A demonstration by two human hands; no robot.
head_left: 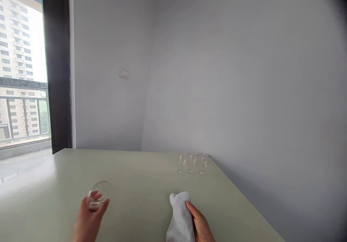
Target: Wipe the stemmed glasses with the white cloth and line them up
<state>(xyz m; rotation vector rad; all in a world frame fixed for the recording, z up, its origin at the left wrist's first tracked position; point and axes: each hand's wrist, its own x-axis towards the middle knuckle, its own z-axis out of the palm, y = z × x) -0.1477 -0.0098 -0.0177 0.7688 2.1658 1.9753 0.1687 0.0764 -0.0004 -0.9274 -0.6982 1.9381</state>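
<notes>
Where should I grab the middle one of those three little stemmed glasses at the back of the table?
Take the middle glass by its bowl or upper stem, coming from the near side or from above. It stands upright in a tight row between the left glass and the right glass, so there is little room for fingers at either side, and the wall closes off the back.

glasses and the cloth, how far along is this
Three small glasses stand in a row at the table's far edge, possibly finished. The left hand holds a fourth glass; the right hand grips a white cloth, not yet touching that glass.
</notes>
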